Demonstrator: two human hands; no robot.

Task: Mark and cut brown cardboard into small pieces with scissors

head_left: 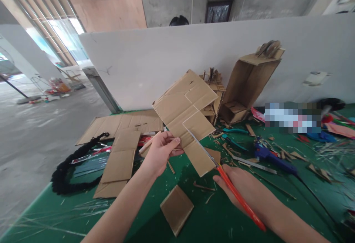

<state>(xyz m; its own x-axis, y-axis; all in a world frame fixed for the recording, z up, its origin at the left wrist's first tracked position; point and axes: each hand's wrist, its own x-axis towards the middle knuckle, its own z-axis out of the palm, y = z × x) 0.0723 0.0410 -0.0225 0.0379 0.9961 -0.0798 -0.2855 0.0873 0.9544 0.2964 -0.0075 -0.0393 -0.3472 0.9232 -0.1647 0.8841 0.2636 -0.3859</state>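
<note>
My left hand [163, 150] pinches the lower left edge of a cardboard sheet [177, 106], holding it up above the table. Pale lines and cuts run across the sheet. In my right hand [238, 184] is a pair of scissors [235, 191] with red-orange handles. Their blades lie along the sheet, across its lower right part, pointing up and left. Below the sheet, a small square cardboard piece [176, 210] rests on the green tabletop [149, 213].
Folded cardboard [119, 161] and a black fuzzy coil [63, 176] lie at left. A tall cardboard structure [249, 84] stands by the white partition [138, 65]. At right are a blue glue gun [274, 158], teal-handled pliers [235, 141], a metal blade [255, 164] and scraps.
</note>
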